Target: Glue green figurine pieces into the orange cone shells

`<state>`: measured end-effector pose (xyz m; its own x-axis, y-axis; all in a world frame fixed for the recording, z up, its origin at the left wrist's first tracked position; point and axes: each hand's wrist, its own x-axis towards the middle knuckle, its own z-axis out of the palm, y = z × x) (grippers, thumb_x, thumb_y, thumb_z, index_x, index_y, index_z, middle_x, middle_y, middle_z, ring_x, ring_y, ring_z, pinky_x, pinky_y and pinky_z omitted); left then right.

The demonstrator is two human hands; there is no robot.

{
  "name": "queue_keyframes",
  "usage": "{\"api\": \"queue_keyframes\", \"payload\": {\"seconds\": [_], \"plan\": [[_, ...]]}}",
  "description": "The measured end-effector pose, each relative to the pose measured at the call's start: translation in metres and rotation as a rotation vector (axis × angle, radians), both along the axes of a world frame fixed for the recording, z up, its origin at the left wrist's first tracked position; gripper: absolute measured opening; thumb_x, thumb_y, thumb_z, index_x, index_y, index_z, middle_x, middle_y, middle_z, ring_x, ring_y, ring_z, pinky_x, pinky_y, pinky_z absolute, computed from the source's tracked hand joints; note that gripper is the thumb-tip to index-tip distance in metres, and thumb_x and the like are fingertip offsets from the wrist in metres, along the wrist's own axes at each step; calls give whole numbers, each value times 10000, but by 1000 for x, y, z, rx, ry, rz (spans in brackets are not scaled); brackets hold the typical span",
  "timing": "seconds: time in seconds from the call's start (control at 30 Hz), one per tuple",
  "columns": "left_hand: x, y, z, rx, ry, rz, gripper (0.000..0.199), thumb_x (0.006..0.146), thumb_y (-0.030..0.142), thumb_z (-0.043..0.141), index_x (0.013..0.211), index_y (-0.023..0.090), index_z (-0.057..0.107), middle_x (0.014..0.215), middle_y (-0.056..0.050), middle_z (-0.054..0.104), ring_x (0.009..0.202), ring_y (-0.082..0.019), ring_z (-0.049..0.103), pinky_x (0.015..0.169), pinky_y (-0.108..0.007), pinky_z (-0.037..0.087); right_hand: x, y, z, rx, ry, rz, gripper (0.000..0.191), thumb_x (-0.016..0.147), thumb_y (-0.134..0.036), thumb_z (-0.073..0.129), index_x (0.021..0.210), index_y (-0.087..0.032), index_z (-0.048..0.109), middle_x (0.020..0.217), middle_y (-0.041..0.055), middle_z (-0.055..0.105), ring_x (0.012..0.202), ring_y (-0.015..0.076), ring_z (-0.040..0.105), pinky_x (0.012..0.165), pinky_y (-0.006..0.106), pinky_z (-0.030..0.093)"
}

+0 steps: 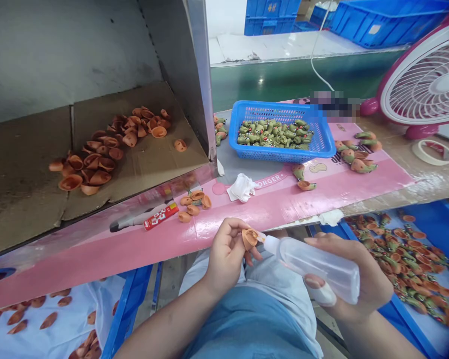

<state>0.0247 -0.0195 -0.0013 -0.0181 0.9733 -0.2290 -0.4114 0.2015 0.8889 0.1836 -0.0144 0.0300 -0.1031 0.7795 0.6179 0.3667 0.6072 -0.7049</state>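
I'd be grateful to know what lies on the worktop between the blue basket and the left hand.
A crumpled white wad lies between the blue basket and the left hand, on the pink surface, as the head view shows.

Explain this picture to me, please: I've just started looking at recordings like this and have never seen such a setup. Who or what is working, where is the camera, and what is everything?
There is no machine here: a person works with two bare hands. The single picture comes from a camera worn on the head, looking forward and down.

The left hand holds a small, hollow orange piece. The right hand holds a translucent squeeze bottle, its nozzle at the piece's opening.

On the pink surface are a blue basket of green pieces, a crumpled white tissue and a fan at the right. More orange pieces lie on cardboard at the left. What the bottle contains, I cannot tell.
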Motion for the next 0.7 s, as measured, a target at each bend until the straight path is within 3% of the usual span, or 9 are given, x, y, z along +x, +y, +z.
{"api": "queue_keyframes", "payload": {"seconds": [0.7], "plan": [[0, 0, 0, 7, 56, -5, 125, 777, 233, 534, 818, 174, 432, 706, 7, 579, 436, -80, 553, 354, -149, 371, -1, 3, 2, 7, 9, 44, 311, 676, -255, 622, 966, -170, 550, 673, 17, 548, 569, 142, 521, 429, 257, 408]]}}
